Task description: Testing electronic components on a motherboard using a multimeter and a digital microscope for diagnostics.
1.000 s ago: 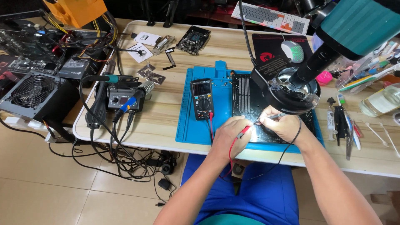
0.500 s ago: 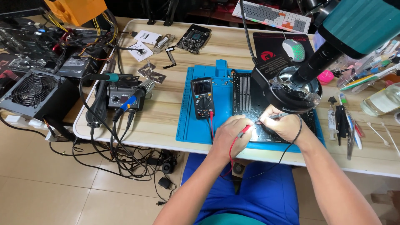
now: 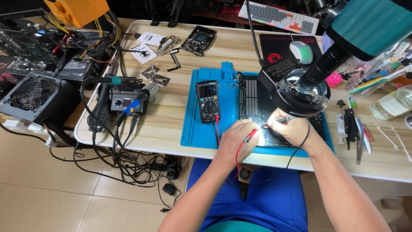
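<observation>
My left hand pinches a red test probe whose tip touches a dark circuit board lying on a blue work mat. My right hand holds a black probe with its tip on the same board, a few centimetres from the red one. Red and black leads run from the probes back to a black multimeter standing on the mat's left part. A ring-lit microscope head hangs just above my right hand and hides part of the board.
A soldering station with handpieces sits left of the mat, and cables hang over the table edge. A power supply and boards lie on the far left. Keyboard, mouse, tweezers and swabs are at the right.
Both hands keep their probes on the board with only slight shifts of the tips. Nothing else has moved.
</observation>
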